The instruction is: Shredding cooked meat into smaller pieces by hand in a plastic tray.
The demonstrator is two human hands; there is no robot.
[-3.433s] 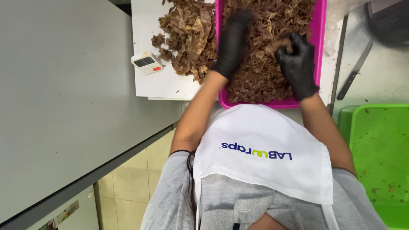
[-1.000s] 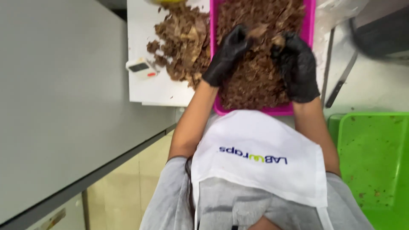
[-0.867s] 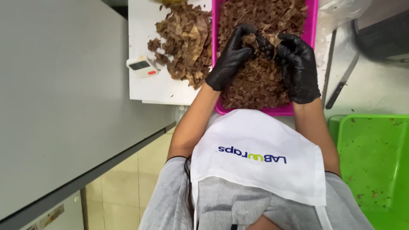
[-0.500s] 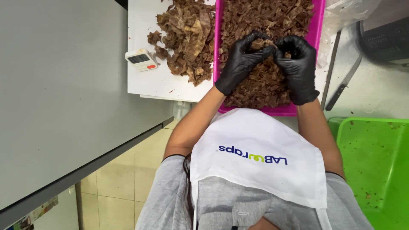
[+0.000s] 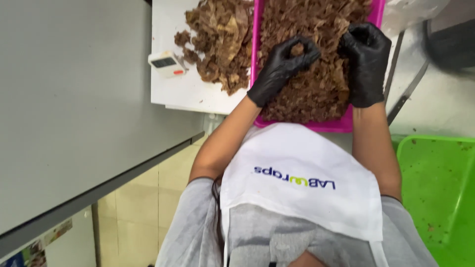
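A pink tray (image 5: 316, 126) in front of me is full of brown dried leaf pieces (image 5: 316, 89). Both my hands wear black gloves and hover over it. My left hand (image 5: 279, 69) pinches a small leaf piece (image 5: 297, 49) between thumb and fingertips. My right hand (image 5: 366, 54) is at the tray's right side, its fingers curled on leaf pieces at the top of the heap. The two hands are apart.
A looser heap of bigger dried leaves (image 5: 217, 39) lies on a white board (image 5: 183, 94) left of the tray, beside a small white digital device (image 5: 166, 63). A grey tabletop (image 5: 69, 99) fills the left. A green bin (image 5: 435, 188) stands at lower right. A white apron (image 5: 297, 183) covers my chest.
My hands were together on one leaf piece in the middle of the tray. They have now drawn apart, the left keeping a small bit, and the view has shifted slightly.
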